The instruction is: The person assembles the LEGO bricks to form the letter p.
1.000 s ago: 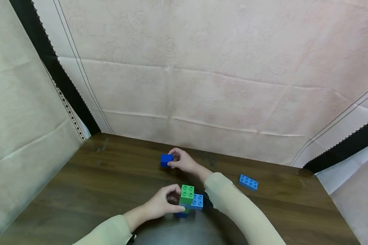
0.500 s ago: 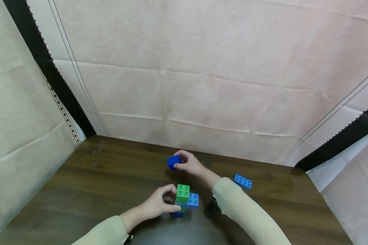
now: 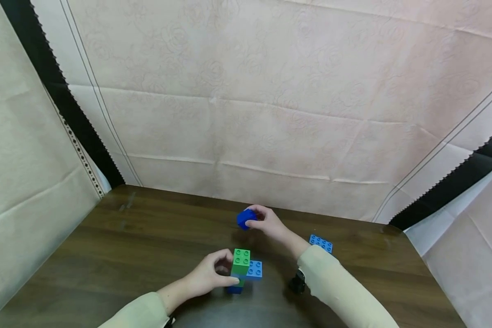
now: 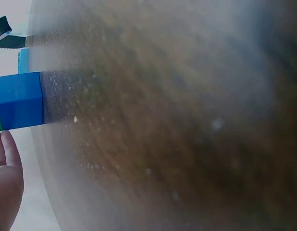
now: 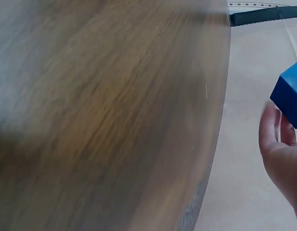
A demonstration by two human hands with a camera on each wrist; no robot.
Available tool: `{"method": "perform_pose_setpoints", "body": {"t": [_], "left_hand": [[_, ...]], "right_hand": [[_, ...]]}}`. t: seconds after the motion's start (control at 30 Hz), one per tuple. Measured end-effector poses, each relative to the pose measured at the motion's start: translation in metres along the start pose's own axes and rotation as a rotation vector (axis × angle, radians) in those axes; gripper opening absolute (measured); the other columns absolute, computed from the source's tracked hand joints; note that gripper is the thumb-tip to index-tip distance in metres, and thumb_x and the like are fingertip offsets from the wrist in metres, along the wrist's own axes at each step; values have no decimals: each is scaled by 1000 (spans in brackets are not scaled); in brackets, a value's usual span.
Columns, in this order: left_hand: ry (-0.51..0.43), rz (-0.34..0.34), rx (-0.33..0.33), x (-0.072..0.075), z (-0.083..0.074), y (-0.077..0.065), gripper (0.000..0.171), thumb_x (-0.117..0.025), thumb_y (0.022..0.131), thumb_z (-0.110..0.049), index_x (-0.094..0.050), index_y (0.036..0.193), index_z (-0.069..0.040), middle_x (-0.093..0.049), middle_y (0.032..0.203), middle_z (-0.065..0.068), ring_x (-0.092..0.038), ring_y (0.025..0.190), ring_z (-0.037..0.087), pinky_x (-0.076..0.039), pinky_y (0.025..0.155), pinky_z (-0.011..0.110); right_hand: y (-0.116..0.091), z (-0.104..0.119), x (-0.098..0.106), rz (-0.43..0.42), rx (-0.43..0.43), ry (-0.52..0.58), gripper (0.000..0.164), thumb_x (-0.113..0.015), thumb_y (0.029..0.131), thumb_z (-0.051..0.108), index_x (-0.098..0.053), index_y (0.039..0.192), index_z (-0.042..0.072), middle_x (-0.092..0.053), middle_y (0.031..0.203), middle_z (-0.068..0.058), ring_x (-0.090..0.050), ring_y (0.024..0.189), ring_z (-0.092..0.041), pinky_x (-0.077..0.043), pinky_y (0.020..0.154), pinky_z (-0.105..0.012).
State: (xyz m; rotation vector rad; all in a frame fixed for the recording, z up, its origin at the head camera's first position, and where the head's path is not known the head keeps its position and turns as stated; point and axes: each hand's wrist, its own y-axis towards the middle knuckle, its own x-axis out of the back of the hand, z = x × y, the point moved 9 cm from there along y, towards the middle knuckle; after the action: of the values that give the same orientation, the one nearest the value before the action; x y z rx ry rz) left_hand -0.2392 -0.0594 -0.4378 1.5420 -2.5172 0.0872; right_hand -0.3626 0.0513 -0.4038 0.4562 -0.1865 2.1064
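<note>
My left hand (image 3: 207,275) grips a small stack of toy building bricks near the table's front, thumb on the near side. The stack has a green brick (image 3: 241,260) on top, a light blue brick (image 3: 255,270) jutting right beneath it, then another green one, and a dark blue brick (image 3: 234,289) at the bottom. In the left wrist view that bottom brick (image 4: 19,101) shows large, with left fingers (image 4: 11,149) beside it. Farther back, my right hand (image 3: 272,224) pinches a separate dark blue brick (image 3: 246,219) above the table; it appears tilted in the right wrist view.
A loose light blue brick (image 3: 321,243) lies on the wooden table (image 3: 156,237) at the right, partly covered by the right sleeve (image 3: 340,282). Pale cloth (image 3: 229,127) hangs behind the table's far edge.
My right hand has moved to the right with its dark blue brick, which has turned. My left hand stays on the stack. The head view has shifted slightly.
</note>
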Motion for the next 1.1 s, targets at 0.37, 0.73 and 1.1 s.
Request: {"method": "perform_pose_setpoints", "body": {"t": [0.37, 0.73, 1.1], "left_hand": [[24, -11, 5, 0, 4, 0, 31, -73, 81, -20, -52, 97, -4, -58, 102, 5, -56, 94, 14, -49, 82, 24], [20, -22, 7, -2, -2, 3, 29, -73, 81, -16, -53, 98, -3, -59, 103, 7, -55, 93, 17, -50, 82, 29], [94, -31, -34, -4, -4, 18, 27, -73, 80, -17, -53, 95, -5, -60, 99, 7, -54, 91, 15, -49, 81, 26]], "right_hand": [[-15, -8, 20, -38, -36, 85, 40, -63, 88, 14, -47, 121, -2, -51, 122, -25, -56, 98, -22, -54, 81, -46], [-34, -18, 39, -85, -72, 22, 47, -64, 89, 20, -50, 128, -2, -54, 123, -25, -56, 101, -22, -53, 84, -33], [-56, -1, 50, -137, -38, 7, 41, -67, 87, 21, -53, 117, -3, -60, 111, -19, -56, 91, -16, -52, 81, -30]]}}
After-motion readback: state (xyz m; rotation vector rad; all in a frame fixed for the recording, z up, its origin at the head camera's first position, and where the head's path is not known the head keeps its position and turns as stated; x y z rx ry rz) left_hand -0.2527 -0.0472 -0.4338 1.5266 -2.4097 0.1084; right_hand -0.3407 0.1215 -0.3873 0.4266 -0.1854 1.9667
